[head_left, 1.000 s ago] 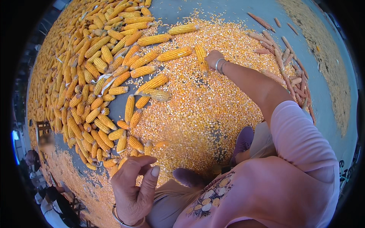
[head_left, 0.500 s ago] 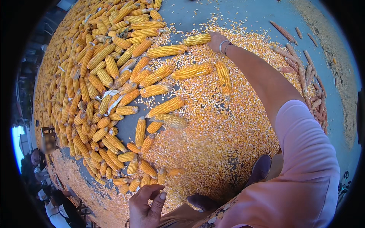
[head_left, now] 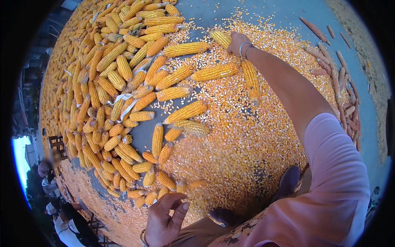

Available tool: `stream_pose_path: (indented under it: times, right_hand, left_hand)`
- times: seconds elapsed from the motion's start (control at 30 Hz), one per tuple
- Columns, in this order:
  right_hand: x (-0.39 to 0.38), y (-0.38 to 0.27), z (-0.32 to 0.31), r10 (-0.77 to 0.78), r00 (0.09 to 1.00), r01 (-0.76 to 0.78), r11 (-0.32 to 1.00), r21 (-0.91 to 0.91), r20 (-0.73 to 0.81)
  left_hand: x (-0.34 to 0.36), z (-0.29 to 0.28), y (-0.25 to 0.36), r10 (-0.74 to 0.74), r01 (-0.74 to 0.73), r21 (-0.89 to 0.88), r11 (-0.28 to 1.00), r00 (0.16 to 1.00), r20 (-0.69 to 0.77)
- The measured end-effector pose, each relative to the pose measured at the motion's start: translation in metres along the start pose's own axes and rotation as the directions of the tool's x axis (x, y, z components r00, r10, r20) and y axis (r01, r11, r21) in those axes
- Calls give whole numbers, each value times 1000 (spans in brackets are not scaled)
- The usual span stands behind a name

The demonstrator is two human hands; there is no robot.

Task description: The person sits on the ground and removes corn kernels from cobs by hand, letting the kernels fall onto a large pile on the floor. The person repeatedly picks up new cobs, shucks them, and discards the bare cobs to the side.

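My right hand, with a bangle at the wrist, reaches far forward and is closed around the right end of a yellow corn cob. Loose corn kernels are spread beneath it. Close to my body, my left hand is held with bent fingers, a gap showing between thumb and forefinger and nothing visible in it. Several unshelled cobs lie just beyond it, among them a short corn cob. Between the two hands rest more full cobs, such as a long corn cob lying on the kernels.
A large heap of corn cobs covers the left side. Stripped reddish cobs are piled at the right on a grey-blue floor. My shoes stand among the kernels. Other people are at the lower left edge.
The cob in my right hand has turned, its free left end now pointing up and away. The whole view has shifted slightly, moving the scene rightward. My left hand keeps much the same bent pose.
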State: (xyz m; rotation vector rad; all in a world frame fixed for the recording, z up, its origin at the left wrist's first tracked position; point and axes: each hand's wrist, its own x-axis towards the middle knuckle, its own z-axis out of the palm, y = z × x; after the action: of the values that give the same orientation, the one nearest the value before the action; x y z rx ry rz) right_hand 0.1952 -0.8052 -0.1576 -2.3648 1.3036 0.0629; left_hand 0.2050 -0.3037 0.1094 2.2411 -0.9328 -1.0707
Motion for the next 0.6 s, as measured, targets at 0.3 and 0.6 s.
stream_pose_path:
  times: [0.3,0.6]
  right_hand:
    - [-85,7,-46,177,908,-408,584,702,380]
    - [-256,-44,-55,-524,795,-413,-100,905,305]
  left_hand:
    - [-11,0,-4,220,-221,97,970,975,19]
    - [-52,12,20,395,-375,175,910,914,-92]
